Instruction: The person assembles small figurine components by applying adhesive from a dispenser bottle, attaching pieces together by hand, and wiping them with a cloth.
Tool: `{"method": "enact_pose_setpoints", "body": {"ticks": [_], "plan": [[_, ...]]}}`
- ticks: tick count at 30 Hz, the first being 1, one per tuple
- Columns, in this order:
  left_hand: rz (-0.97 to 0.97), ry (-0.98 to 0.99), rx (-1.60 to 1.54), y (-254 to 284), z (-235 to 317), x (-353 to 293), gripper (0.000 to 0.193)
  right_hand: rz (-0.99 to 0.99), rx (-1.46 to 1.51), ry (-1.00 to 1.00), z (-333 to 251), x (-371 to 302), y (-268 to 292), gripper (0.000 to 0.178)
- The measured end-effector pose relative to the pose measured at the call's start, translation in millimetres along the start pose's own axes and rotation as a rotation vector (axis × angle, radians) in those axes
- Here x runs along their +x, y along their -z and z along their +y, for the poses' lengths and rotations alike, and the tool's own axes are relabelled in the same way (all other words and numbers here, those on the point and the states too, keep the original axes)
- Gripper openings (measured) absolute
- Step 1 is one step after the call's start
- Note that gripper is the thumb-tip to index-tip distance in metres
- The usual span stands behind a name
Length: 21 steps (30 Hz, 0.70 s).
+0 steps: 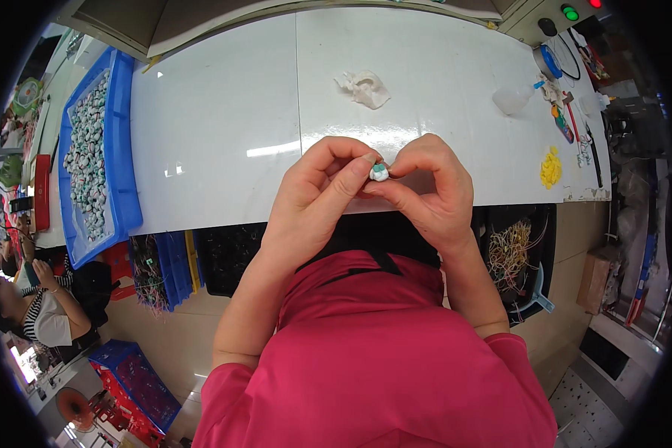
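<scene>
Above the near edge of the white table, my two hands meet at a small white and green rounded piece. My left hand pinches it between thumb and fingers. From the other side, my right hand is closed in a pinch, its fingertips at the piece; whether they grip the piece itself or something finer on it is too small to tell. A blue tray at the left holds many similar small white and green pieces.
Crumpled white tissue lies mid-table on the white tabletop. At the right are a translucent cup, yellow bits and hand tools. Below the table stands a black bin of wires. Another person sits far left.
</scene>
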<state>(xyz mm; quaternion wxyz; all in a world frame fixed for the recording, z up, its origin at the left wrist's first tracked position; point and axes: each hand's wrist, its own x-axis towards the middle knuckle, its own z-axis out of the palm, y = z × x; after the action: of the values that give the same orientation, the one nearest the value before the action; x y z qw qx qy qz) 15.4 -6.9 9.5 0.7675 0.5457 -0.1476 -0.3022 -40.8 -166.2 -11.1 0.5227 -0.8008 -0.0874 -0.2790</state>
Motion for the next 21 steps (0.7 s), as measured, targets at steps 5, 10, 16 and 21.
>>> {"method": "enact_pose_setpoints", "body": {"ticks": [5,10,16,21], "plan": [[-0.004,0.015,0.073,-0.7,3.3,2.1,0.018,-0.003,0.003,0.028,2.5,2.4,0.6,0.027],[-0.031,0.022,0.074,-6.2,8.2,3.5,0.017,0.022,-0.045,0.04,-0.3,3.3,7.1,0.024],[0.065,-0.027,0.056,-1.0,1.5,-3.0,0.019,-0.089,-0.148,0.004,-13.9,10.5,37.2,0.027],[0.027,-0.103,0.097,0.5,3.1,-1.6,0.017,0.548,-0.273,-0.174,9.5,22.1,111.3,0.043]]}}
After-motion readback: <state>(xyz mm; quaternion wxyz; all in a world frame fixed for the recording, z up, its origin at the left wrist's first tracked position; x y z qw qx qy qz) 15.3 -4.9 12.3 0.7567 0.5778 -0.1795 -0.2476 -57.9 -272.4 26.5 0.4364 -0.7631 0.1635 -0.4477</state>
